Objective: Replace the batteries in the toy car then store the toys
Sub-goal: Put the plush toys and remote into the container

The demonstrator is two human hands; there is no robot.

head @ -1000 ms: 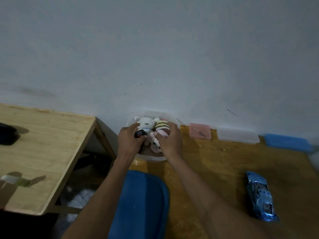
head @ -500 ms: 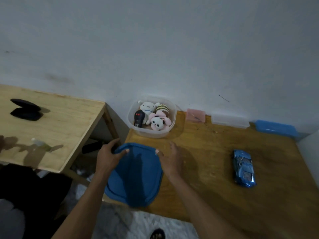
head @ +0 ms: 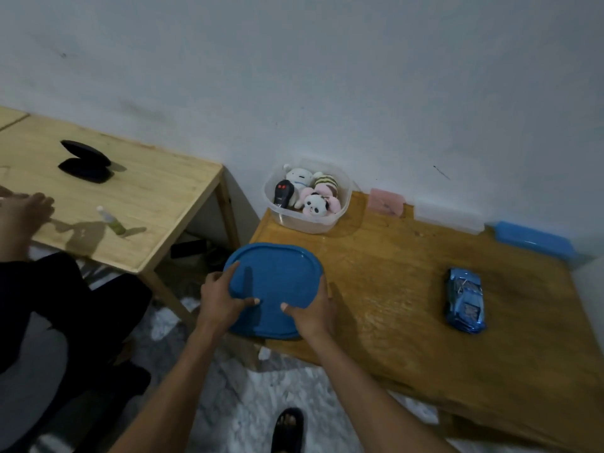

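Observation:
A clear plastic tub (head: 343, 207) stands at the back left of the orange-brown table (head: 408, 322), against the wall. Inside it lie plush toys (head: 314, 195) and a black remote control (head: 283, 193). A round-cornered blue lid (head: 274, 282) sits at the table's near left corner, partly over the edge. My left hand (head: 219, 299) grips its left side and my right hand (head: 315, 310) grips its right side, thumbs on top. A shiny blue toy car (head: 464, 300) rests on the table to the right, apart from both hands.
Along the wall lie a pink case (head: 385, 199), a clear flat box (head: 449, 219) and a blue box (head: 536, 240). A pale wooden table (head: 147, 204) on the left carries a black open case (head: 85, 161) and a small bottle (head: 112, 222). Another person's hand (head: 26, 212) rests there.
My hands left the toys in the tub, came back to the blue lid and took hold of it on both sides. The view has pulled back and tilted down.

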